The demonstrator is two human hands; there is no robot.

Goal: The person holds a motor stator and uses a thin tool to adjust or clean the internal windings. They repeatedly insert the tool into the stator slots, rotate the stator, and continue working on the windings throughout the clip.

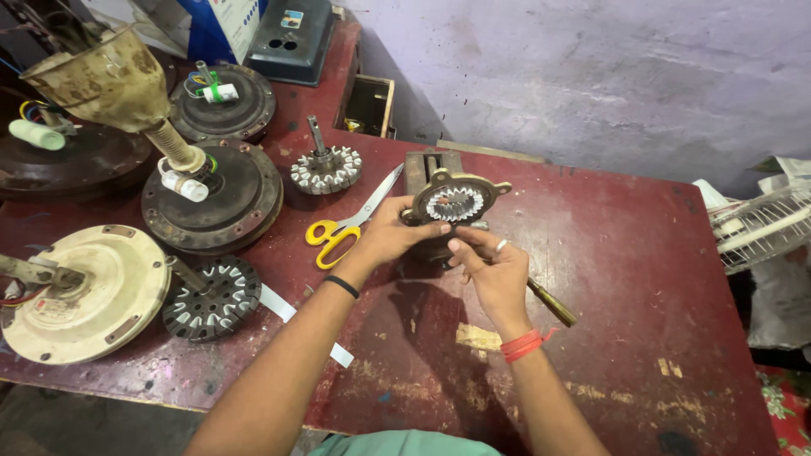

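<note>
Teal shirt hem [404,442] sits closest to the lens at 6 o'clock, both forearms running up from it toward centre frame.

Surface: worn dark-red table [642,279], paint chipped to bare patches along the near edge. Room: pale violet plastered wall [591,67] behind, from 12 to 2 o'clock. White wire fan guard [760,224] just off the table at 3 o'clock.

Left half of the table, 8 to 11 o'clock: cream motor housing [84,291]; dark wound stator [213,297] just beside it; rusty round motor cover [215,198] with a dirty cone-shaped canopy [106,76] leaning over it; second dark cover [224,105] further back. Small pale stator [327,169] on a shaft at 11 o'clock. Yellow-handled scissors [346,226] lie just left of the hands. White strip [291,317] under the left forearm.

Work piece: round metal motor plate [456,203] with toothed pale core, at centre, slightly above the hands, tilted toward the camera, resting over a small metal block [427,165].

Left hand [393,236]: at 7 o'clock of the plate, fingers curled, pinching its lower-left rim; black band on the wrist.
Right hand [498,270]: at 5 o'clock of the plate, thumb and forefinger pressed to its lower edge, remaining fingers loosely spread; ring, red thread on the wrist. Brass-tipped tool [553,304] lies on the table, partly hidden beneath this hand.
</note>
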